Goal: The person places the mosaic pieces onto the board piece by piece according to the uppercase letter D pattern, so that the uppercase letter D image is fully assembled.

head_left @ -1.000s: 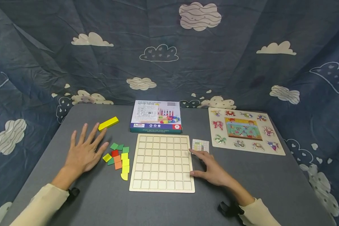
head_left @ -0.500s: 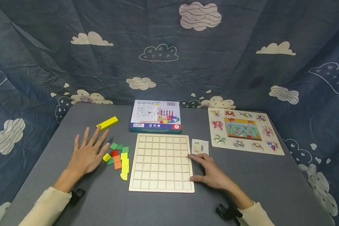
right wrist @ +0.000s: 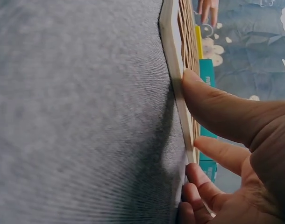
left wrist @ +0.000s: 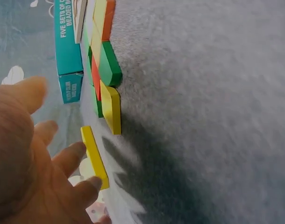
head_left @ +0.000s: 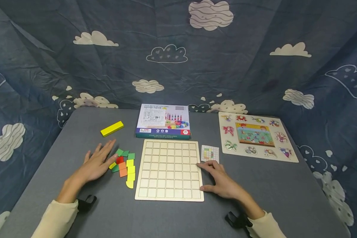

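Note:
My left hand hovers palm down just left of a cluster of flat coloured pieces, its thumb beside the small yellow piece. Nothing is in its grasp. The cluster holds several green tiles, a red tile, orange tiles, yellow squares and a yellow quarter-round piece. Between the hands lies a wooden grid board with bare square cells. Thumb and index finger of my right hand touch the board's right edge, spread apart along it; the other fingers bend loosely below in the right wrist view.
Beyond the left hand lies a long yellow block. A printed box sits behind the board. A small pattern card lies right of the board, and a wooden animal puzzle is at the back right. A cloud-print cloth hangs behind.
My left hand has drawn back from the long yellow block and shifted slightly right, turning toward the coloured pieces. The right hand has slid a little nearer along the board's edge.

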Tool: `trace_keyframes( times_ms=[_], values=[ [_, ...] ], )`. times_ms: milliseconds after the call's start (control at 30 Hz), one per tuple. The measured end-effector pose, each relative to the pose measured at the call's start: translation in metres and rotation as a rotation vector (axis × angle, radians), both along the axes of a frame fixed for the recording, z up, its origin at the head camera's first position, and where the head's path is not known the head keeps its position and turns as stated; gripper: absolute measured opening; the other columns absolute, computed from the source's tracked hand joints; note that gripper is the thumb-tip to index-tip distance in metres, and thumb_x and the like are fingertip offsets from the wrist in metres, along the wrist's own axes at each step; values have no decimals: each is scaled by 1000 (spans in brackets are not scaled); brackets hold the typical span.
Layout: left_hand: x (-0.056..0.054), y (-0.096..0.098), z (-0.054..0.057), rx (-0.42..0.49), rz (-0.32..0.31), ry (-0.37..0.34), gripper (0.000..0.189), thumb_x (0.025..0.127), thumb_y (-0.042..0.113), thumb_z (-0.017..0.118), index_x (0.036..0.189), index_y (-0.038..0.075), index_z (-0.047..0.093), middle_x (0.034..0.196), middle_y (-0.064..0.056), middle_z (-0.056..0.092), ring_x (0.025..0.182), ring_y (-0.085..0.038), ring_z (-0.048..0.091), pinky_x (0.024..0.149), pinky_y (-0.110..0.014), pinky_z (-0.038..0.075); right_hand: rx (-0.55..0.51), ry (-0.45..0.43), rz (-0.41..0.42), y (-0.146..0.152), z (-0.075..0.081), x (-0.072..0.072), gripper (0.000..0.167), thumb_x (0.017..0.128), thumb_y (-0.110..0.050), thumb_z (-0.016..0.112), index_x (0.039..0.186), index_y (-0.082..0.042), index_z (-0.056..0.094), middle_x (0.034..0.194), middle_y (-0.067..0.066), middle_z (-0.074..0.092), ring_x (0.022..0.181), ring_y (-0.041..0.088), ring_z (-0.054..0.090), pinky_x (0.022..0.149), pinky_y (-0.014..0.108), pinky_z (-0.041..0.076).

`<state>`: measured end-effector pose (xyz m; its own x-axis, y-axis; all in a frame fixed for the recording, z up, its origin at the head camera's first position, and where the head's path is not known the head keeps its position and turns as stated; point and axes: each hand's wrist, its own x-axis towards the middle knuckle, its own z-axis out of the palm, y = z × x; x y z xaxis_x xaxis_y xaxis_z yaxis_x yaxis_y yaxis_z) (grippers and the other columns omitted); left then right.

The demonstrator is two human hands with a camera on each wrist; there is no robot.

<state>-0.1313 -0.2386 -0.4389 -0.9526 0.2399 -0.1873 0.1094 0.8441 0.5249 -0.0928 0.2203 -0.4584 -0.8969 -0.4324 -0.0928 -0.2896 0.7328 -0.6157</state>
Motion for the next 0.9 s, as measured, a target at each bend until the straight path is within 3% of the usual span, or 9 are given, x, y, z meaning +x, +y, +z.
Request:
trace_keyframes(
  times_ms=[200,533,900],
  values=[
    [-8,2,-5,81,-16,-20,76,100,50,54,159,12,24,163,-22,24,149,-53,11,109,-77,1,-5,10,19,0,3,0,76,81,-27,84,147,-13,50,135,14,46,118,33,38,96,53,36],
    [-19,-6,-4,126,-44,34,59,97,28,66,147,5,48,149,-27,45,139,-50,36,110,-68,28,-10,0,21,0,4,1,76,81,-26,83,148,-13,49,136,14,44,119,34,36,96,53,35],
    [-31,-14,-3,182,-76,4,48,92,13,69,138,4,58,142,-28,50,134,-50,35,107,-71,25,-4,-17,35,-1,1,-1,77,81,-24,84,149,-13,48,137,13,43,119,33,35,96,51,34]
  ],
)
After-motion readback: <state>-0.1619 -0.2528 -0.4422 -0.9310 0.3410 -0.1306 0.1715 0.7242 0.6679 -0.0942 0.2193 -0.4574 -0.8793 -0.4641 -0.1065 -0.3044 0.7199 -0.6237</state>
